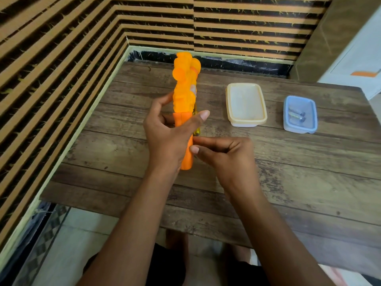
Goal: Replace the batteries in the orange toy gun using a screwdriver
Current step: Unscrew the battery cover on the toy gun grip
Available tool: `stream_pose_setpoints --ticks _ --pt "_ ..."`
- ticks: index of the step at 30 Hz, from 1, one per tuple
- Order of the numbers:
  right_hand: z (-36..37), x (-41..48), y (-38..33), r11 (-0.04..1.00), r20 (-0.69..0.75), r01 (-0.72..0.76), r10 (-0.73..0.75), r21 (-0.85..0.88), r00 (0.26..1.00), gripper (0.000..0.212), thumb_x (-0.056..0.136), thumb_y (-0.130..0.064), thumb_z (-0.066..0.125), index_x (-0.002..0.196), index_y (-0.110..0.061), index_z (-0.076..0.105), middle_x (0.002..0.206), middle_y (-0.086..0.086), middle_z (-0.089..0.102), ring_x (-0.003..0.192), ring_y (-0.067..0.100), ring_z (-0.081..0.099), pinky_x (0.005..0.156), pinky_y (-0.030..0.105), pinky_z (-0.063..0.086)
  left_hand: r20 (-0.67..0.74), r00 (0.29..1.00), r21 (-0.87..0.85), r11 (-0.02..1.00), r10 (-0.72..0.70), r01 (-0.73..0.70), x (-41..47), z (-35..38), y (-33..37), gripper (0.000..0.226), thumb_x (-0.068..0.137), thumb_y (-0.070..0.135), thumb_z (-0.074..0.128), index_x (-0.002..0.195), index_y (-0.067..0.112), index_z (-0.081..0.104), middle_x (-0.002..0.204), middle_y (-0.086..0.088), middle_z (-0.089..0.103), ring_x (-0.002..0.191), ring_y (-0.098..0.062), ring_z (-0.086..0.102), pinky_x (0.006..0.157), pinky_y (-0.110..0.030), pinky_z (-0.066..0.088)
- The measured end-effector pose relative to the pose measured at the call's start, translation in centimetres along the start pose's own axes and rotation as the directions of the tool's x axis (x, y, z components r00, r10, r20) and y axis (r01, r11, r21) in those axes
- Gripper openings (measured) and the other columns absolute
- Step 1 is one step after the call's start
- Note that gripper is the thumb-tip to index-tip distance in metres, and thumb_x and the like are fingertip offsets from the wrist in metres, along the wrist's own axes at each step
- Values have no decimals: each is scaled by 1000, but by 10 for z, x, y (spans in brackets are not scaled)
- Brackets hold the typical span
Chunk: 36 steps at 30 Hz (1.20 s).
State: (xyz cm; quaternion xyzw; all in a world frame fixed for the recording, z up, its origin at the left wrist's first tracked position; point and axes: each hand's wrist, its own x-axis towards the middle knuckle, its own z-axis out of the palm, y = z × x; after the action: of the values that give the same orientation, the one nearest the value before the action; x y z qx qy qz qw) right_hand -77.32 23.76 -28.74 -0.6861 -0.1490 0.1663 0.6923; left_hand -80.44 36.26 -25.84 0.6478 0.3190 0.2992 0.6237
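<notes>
- The left hand is gripping the gun around the middle, fingers curling round its far side and the thumb stretching across the near side.
- The gun is being held above the table, left of centre, with its long axis running away from the person, the bulky end pointing at the striped wall and the smooth grip end pointing back toward the person.
- A yellow screwdriver is lying along the gun's right side, partly hidden under the left thumb.
- The right hand is curling its fingers, forefinger and thumb tips meeting at the gun's grip just beside the screwdriver's near end; I cannot tell whether they are pinching the screwdriver or only touching the gun.
- A lidded cream box is sitting on the table to the right of the gun.
- A blue tub is sitting further right, open, with batteries lying inside.
</notes>
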Motion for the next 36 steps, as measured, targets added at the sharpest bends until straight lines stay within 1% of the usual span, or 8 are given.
stream_pose_setpoints --ticks 2,6,12,21,27,31,34,36 --pt "0 0 -1 1000 -3 1 -1 -6 1000 26 81 0 84 106 -7 82 99 5 82 96 19 79 93 52 62 -5 1000 7 1000 4 -3 0 0 0 60 67 30 100 112 40 62 90 -8 78 83 -21 78 69 -43 66" --pt "0 -1 -1 1000 -18 -19 19 -2 1000 24 80 0 85 103 -5 83 96 6 82 94 19 80 92 52 62 -1 1000 19 1000 18 -18 -2 1 1 61 68 30 99 117 34 63 88 -8 77 80 -16 77 61 -27 60" --pt "2 -2 1 999 -42 -47 46 -7 998 22 79 -1 86 100 -7 84 95 5 82 95 18 79 93 51 62 12 999 34 999 30 -31 -4 2 2 64 68 30 99 120 34 62 86 -8 75 78 -14 75 57 -20 56" --pt "3 -3 -1 998 -59 -66 68 24 996 21 80 2 84 100 -2 82 95 8 82 95 20 79 93 50 62 7 999 51 998 37 -38 -2 2 1 65 68 32 99 122 32 63 88 -10 75 78 -14 75 57 -20 57" --pt "6 -7 -1 998 -79 -66 66 1 995 19 81 0 83 98 -10 84 94 3 82 95 16 79 93 49 62 5 1000 34 999 19 -19 -5 3 3 63 71 25 97 123 27 63 88 -12 73 68 -4 71 47 -15 52" --pt "13 -12 1 993 -124 -93 101 68 987 18 84 2 81 100 -6 84 94 6 82 93 19 80 92 47 63 8 1000 29 999 19 -20 -6 3 4 66 71 25 97 127 23 63 87 -13 73 68 -7 71 45 -18 52" --pt "17 -14 2 978 -144 -123 147 167 979 18 85 6 78 100 -3 83 93 11 82 94 25 79 87 43 63 9 999 36 999 35 -36 -7 3 3 68 70 26 98 129 23 64 89 -16 73 72 -13 73 46 -19 53" --pt "19 -16 1 958 -145 -161 198 236 969 18 86 8 76 100 -1 82 92 13 81 93 29 79 87 44 63 11 999 60 997 53 -54 -5 4 1 69 69 29 99 128 24 64 89 -15 73 72 -14 74 46 -23 55"
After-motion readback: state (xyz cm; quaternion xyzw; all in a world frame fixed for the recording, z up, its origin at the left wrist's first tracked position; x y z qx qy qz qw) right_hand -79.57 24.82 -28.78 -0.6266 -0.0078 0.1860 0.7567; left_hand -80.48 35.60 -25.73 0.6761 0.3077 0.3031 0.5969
